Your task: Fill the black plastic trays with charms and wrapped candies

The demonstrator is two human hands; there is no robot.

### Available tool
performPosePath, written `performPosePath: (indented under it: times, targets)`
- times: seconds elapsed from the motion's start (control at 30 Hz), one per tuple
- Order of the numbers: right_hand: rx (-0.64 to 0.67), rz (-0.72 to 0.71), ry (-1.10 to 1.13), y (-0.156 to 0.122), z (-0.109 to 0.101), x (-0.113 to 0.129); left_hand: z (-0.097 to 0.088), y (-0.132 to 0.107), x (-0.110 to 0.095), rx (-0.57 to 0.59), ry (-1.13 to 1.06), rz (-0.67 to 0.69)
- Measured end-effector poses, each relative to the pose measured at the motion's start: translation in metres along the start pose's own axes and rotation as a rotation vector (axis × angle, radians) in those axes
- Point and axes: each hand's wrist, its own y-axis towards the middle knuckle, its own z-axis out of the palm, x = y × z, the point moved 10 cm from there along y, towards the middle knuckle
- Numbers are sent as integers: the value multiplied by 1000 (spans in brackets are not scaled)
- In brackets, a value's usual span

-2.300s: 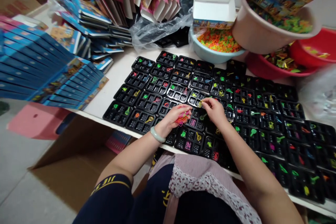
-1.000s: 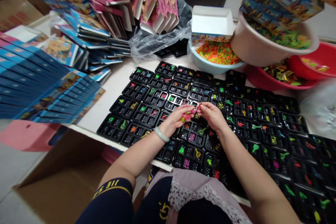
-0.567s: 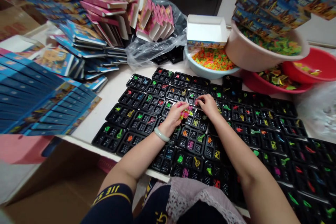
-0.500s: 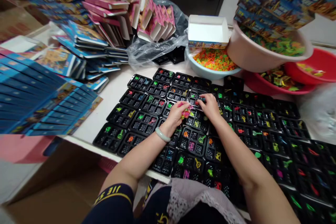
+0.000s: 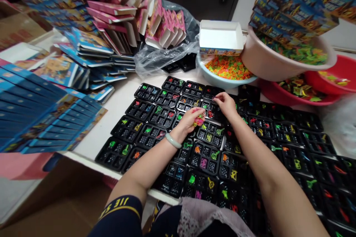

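Observation:
Rows of black compartment trays [image 5: 157,136] lie close together on the white table, many compartments holding small coloured plastic pieces. Cupped over the middle trays, my left hand [image 5: 189,121] is closed round a bunch of small plastic pieces [image 5: 199,120], pink, yellow and green. My right hand [image 5: 227,106] hovers just to the right, over the back rows, its thumb and fingertips pinched together. Whatever may be between those fingertips is too small to make out. Below my right fingertips is a tray [image 5: 205,106] with red and green pieces.
Blue boxes [image 5: 27,107] and pink boxes [image 5: 111,9] are stacked at the left and back. Behind the trays stand a pale blue basin [image 5: 226,81] of orange and green pieces, a beige tub [image 5: 267,57] and red basins [image 5: 294,96]. An open white box [image 5: 221,37] rests on the blue basin.
My right hand has lifted off the tray beside my left hand and moved slightly up and to the right. My left hand keeps its bunch of pieces. The view has shifted a little.

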Motion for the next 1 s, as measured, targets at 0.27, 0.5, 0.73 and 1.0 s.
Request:
performPosePath:
  times: [0.27,0.5,0.73,1.0]
  targets:
    - [61,-302,-289,15,20,41,-10,3,-6,-1,-17,-52]
    - [395,-612,-84,-70,61,105,-26,3,-11,-122,-68,-10]
    - [316,-545,38,-68,64,105,-32,-4,-7,-45,-98,-106]
    - [249,-74,317,-45,87,66,-39,-7,-24,24,-135,-66]
